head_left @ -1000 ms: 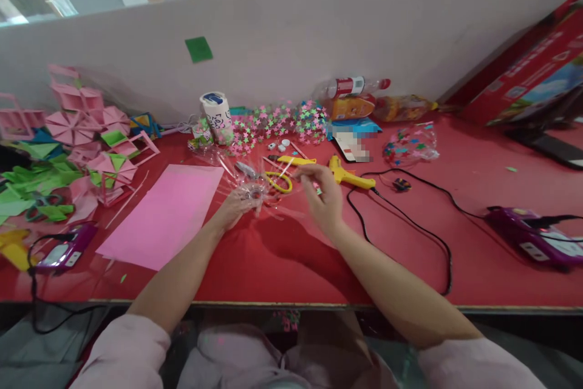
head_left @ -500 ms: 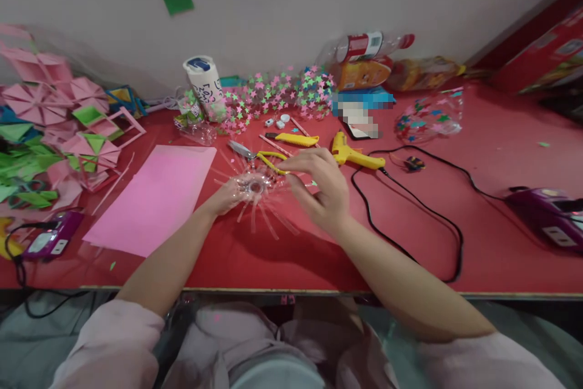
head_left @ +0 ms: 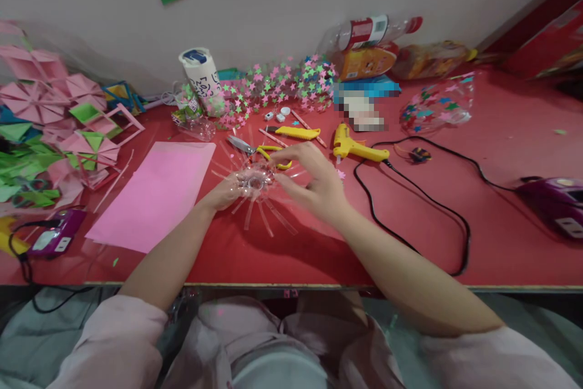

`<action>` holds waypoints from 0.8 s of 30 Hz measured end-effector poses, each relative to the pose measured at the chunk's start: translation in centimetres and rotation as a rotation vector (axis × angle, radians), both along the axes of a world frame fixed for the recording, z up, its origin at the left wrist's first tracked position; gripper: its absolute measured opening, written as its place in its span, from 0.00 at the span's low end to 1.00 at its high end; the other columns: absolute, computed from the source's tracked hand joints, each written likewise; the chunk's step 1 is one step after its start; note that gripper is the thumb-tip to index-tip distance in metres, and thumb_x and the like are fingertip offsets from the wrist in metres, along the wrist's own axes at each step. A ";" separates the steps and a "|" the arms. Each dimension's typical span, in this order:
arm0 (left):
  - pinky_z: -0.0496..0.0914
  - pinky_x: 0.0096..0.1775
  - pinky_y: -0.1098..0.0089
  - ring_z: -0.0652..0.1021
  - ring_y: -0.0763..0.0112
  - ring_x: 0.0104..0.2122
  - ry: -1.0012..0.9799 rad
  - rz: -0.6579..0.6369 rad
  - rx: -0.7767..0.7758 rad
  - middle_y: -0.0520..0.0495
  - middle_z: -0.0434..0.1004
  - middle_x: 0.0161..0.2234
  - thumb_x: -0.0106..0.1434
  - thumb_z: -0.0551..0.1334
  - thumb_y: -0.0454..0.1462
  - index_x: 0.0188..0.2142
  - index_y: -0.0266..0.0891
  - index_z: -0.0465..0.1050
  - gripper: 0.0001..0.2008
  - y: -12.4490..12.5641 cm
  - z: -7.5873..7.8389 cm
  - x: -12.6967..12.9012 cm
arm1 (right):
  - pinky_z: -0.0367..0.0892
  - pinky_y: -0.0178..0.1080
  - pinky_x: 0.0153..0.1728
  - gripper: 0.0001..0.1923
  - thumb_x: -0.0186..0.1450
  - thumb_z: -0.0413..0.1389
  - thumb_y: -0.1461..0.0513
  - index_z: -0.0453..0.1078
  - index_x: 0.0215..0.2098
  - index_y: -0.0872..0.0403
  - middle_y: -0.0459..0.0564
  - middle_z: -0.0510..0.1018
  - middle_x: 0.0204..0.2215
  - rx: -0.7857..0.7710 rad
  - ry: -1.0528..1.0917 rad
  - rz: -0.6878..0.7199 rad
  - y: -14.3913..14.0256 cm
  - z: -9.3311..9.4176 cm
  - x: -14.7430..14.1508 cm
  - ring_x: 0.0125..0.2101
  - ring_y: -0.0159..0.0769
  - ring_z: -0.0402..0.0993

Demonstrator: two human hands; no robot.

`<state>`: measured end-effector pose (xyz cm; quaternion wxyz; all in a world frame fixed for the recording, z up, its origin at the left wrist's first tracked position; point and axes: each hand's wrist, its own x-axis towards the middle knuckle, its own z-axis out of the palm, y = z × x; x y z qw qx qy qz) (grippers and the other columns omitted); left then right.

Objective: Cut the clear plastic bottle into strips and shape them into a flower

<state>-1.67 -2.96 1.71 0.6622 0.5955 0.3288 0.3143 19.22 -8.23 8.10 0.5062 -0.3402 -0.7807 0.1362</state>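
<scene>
A clear plastic bottle piece (head_left: 255, 183), cut into thin strips that splay out around its round neck, is between my hands above the red table. My left hand (head_left: 223, 193) grips its left side, the fingertips partly hidden behind the plastic. On the other side my right hand (head_left: 316, 182) is raised with thumb and fingers apart, its fingertips close to the strips. Just behind are yellow-handled scissors (head_left: 242, 145), partly covered by the strips and my right fingers. A yellow box cutter (head_left: 297, 133) lies further back, and a yellow glue gun (head_left: 359, 150) rests right of it.
Pink paper sheets (head_left: 155, 195) lie left of my hands, with folded paper shapes (head_left: 36, 98) piled beyond. Star-covered clear plastic (head_left: 282, 88) and a white roll (head_left: 203, 79) stand near the wall. A black cord (head_left: 437, 198) loops across the right side of the red table (head_left: 273, 261).
My right hand has moved slightly left, its fingers closer to the bottle piece. My left hand keeps its grip. The view has shifted a little.
</scene>
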 end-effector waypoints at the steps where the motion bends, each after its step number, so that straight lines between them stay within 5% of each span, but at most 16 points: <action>1: 0.65 0.33 0.72 0.70 0.76 0.25 -0.020 -0.015 -0.013 0.51 0.75 0.28 0.45 0.69 0.35 0.34 0.37 0.78 0.13 0.0 0.0 0.0 | 0.68 0.44 0.42 0.08 0.67 0.55 0.60 0.72 0.44 0.50 0.49 0.80 0.39 -0.040 -0.004 0.020 0.1 0.0 0.1 0.40 0.39 0.74; 11: 0.61 0.26 0.74 0.69 0.80 0.21 -0.101 -0.038 -0.064 0.48 0.78 0.31 0.48 0.69 0.34 0.38 0.37 0.75 0.16 -0.1 0.1 0.0 | 0.66 0.37 0.35 0.02 0.63 0.57 0.65 0.71 0.33 0.53 0.45 0.77 0.31 -0.313 0.187 0.069 0.5 0.2 0.4 0.31 0.31 0.70; 16: 0.60 0.26 0.73 0.67 0.81 0.21 -0.225 0.050 -0.140 0.47 0.76 0.31 0.47 0.70 0.36 0.37 0.35 0.75 0.16 -0.3 0.6 0.1 | 0.65 0.36 0.32 0.04 0.61 0.60 0.62 0.69 0.30 0.54 0.44 0.75 0.27 -0.445 0.289 0.125 0.9 0.5 0.8 0.28 0.30 0.69; 20: 0.58 0.26 0.73 0.65 0.82 0.21 -0.232 0.116 -0.161 0.51 0.74 0.29 0.46 0.70 0.35 0.36 0.36 0.74 0.16 -0.5 0.8 0.2 | 0.67 0.39 0.35 0.03 0.63 0.58 0.62 0.69 0.31 0.52 0.45 0.77 0.30 -0.318 0.229 0.044 0.7 0.4 0.7 0.32 0.33 0.72; 24: 0.58 0.25 0.73 0.65 0.81 0.21 -0.206 0.126 -0.161 0.54 0.71 0.26 0.45 0.70 0.33 0.32 0.38 0.72 0.14 -0.8 1.1 0.6 | 0.66 0.48 0.46 0.04 0.64 0.58 0.64 0.71 0.31 0.50 0.47 0.80 0.35 0.072 0.037 -0.086 0.3 0.0 0.4 0.40 0.40 0.74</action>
